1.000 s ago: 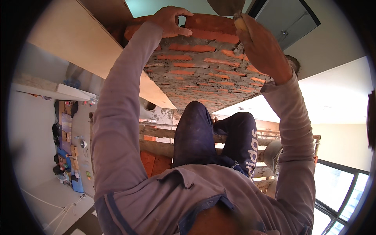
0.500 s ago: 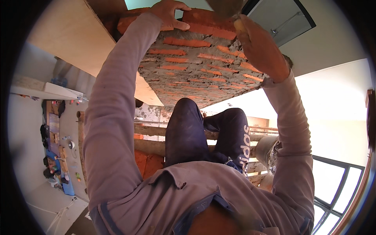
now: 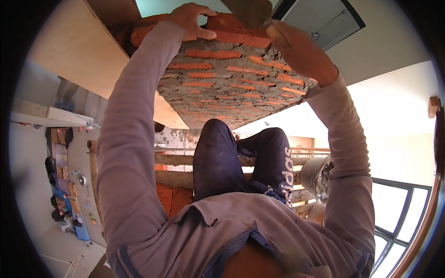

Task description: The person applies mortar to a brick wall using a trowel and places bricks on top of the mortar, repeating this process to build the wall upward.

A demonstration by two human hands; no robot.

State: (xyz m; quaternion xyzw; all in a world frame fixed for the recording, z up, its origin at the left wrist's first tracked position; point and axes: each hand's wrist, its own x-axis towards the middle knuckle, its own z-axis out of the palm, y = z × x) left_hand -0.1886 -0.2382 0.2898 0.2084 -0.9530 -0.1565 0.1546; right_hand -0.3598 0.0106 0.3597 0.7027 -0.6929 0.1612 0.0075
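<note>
My left hand (image 3: 187, 21) is at the top of a rough brick wall (image 3: 218, 85). Its thumb lies against the front face of a red brick (image 3: 238, 33) and its forefinger on the top, pinching the left end. Another brick (image 3: 141, 34) shows left of that hand, partly behind my sleeve. In my right hand (image 3: 303, 53) is a trowel, its blade (image 3: 252, 11) raised over the brick's right end and cut off by the picture's upper edge. The fingers wrap round its yellowish handle (image 3: 276, 33). Grey mortar fills the joints below.
Wooden boards (image 3: 174, 176) lie under my bent legs, with red bricks (image 3: 171, 197) on the left. A mortar-stained bucket (image 3: 317, 178) stands right of my knees. A pale panel (image 3: 79, 44) borders the wall's left side. Tools and containers (image 3: 69, 194) lie farther left, lower down.
The wall and both hands sit slightly farther left in the picture. My left hand keeps its place on the brick, and the trowel stays raised in my right hand.
</note>
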